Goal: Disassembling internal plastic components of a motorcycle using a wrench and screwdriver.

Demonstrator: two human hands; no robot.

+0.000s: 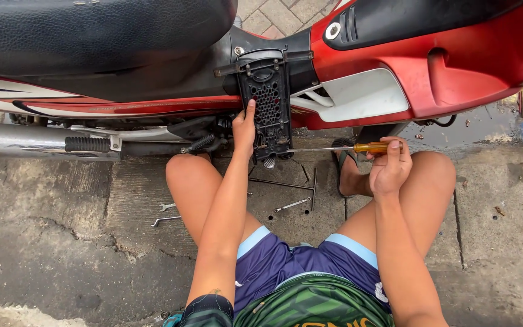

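Two wrenches (166,214) lie near; right fingers (394,158) grip screwdriver (346,148), left fingers (248,115) spread on panel (267,103).

Left hand (244,128) outstretched, right hand (390,166) fisted.

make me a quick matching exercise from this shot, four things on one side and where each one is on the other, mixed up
Things:
1. left hand
2. screwdriver
3. wrenches
4. exhaust pipe

Places:
A. lying on the concrete beside the left knee
B. running along the motorcycle's lower left side
C. resting on the black perforated cover
D. held in the right hand, tip toward the cover

Pairs: 1-C, 2-D, 3-A, 4-B
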